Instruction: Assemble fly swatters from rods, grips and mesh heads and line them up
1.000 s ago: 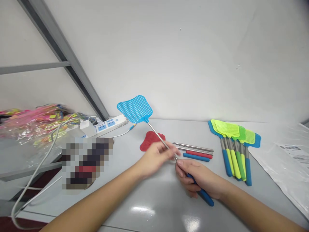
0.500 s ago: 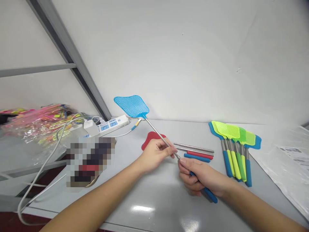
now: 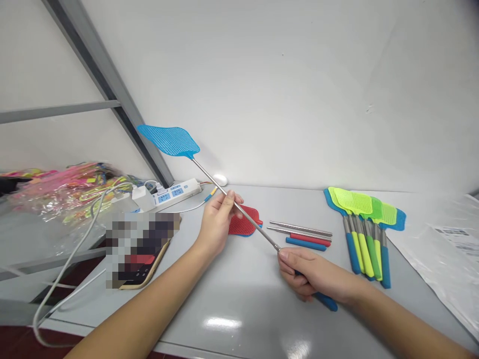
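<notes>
I have my right hand closed around the blue grip of the blue fly swatter, low over the grey table, and my left hand pinches the swatter's steel rod about halfway up, thumb and fingers closed on the metal. The rod reads as drawn out long: it runs up and to the left from my right fist, past my left fingers, to the blue mesh head, which hangs in the air in front of the wall, above the white power strip. I judge the pull-out of this one to be far along or done, with my two hands well apart along the shaft. On the right lies a fanned stack of finished swatters, green, yellow and blue, with their rods short. What looks left to me sits in the middle: a loose red mesh head just beyond my left hand, and a small group of bare rods and handles, red and blue, lying beside it. A phone rests at the left, near a bag of coloured parts
</notes>
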Demonstrator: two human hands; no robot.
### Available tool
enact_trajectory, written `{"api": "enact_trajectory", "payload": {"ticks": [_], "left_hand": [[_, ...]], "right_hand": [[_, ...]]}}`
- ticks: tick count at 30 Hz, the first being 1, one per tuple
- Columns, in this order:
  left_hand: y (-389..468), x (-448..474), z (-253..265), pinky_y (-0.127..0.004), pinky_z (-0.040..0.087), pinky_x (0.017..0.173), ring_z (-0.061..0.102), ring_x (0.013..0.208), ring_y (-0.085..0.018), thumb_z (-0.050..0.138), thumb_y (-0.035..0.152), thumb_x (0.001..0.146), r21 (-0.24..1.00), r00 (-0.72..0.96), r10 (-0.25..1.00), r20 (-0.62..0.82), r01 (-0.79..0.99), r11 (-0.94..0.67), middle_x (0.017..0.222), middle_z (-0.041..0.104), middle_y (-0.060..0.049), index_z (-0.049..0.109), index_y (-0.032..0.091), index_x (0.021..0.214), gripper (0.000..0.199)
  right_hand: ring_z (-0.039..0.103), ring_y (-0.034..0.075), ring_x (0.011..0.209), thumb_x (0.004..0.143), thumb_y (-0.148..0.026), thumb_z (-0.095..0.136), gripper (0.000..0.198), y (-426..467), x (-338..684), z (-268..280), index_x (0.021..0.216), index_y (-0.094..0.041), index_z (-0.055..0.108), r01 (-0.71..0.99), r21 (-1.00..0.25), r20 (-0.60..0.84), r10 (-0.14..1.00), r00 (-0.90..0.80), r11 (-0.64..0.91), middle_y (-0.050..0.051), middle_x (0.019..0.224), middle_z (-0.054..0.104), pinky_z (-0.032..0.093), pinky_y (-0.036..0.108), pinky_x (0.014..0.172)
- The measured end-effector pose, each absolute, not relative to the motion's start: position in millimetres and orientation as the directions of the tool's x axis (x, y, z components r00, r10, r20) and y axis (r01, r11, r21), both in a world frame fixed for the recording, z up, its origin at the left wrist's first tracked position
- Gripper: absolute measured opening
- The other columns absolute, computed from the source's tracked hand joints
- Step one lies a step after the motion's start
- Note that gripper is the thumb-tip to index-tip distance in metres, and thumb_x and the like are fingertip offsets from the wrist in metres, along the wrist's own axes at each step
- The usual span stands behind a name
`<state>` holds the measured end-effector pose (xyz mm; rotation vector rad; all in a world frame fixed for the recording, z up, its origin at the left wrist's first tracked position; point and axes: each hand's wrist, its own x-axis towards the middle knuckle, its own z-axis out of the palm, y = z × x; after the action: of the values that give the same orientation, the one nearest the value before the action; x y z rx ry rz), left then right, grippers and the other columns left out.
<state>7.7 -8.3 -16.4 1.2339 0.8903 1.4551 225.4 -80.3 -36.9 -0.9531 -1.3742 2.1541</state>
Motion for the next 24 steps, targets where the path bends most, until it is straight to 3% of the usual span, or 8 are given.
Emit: {"api": "enact_trajectory", "payload": {"ticks": [4,7,10,16,24], "left_hand": [[-29.9,24.7,-25.8,-0.026,0.043,0.069,0.055,0.072,-0.016,0.057,0.046,0.088,0.975,0.464,0.870,0.166,0.055,-0.215,0.081,0.061,-0.004,0.064,0.018,0.079,0.030],[-44.7,32.9,-25.2,-0.026,0.037,0.064,0.048,0.067,-0.015,0.050,0.042,0.092,0.925,0.619,0.775,0.128,0.208,-0.319,0.068,0.052,0.000,0.055,0.019,0.068,0.034],[-49.2,34.0,-24.0,-0.027,0.031,0.060,0.039,0.062,-0.014,0.041,0.042,0.096,0.921,0.680,0.725,0.109,0.206,-0.331,0.062,0.039,0.002,0.041,0.020,0.060,0.042],[-46.9,34.0,-32.3,-0.028,0.021,0.055,0.023,0.057,-0.012,0.040,0.045,0.096,0.990,0.694,0.720,0.023,0.083,-0.111,0.061,0.023,0.005,0.028,0.020,0.061,0.044],[-40.0,31.7,-31.1,-0.027,0.021,0.054,0.022,0.055,-0.010,0.045,0.043,0.093,0.993,0.570,0.819,0.057,0.055,-0.108,0.059,0.025,0.005,0.029,0.019,0.059,0.045]], "right_hand": [[0.020,0.004,0.042,0.093,-0.058,0.042,0.044,-79.3,224.0,-43.0,0.070,-0.022,0.037,-0.008,-0.911,-0.297,0.667,-0.683,-0.413,-0.010,0.056,0.028,0.033,0.019,0.044],[0.023,0.005,0.039,0.093,-0.057,0.043,0.044,-79.9,222.9,-44.2,0.069,-0.020,0.043,-0.014,-0.923,-0.269,0.670,-0.692,-0.385,-0.011,0.049,0.027,0.035,0.020,0.045],[0.027,0.006,0.033,0.094,-0.054,0.042,0.045,-80.2,222.1,-44.8,0.067,-0.019,0.050,0.016,-0.940,-0.257,0.677,-0.690,-0.340,-0.011,0.040,0.030,0.040,0.022,0.045],[0.033,0.008,0.032,0.094,-0.057,0.038,0.056,-78.6,223.7,-40.9,0.058,-0.018,0.053,0.076,-0.957,-0.256,0.692,-0.675,-0.279,-0.006,0.031,0.038,0.046,0.025,0.049],[0.029,0.007,0.032,0.094,-0.061,0.036,0.054,-76.1,224.9,-28.1,0.060,-0.020,0.045,0.135,-0.955,-0.287,0.706,-0.648,-0.265,-0.010,0.033,0.032,0.047,0.026,0.052]]}}
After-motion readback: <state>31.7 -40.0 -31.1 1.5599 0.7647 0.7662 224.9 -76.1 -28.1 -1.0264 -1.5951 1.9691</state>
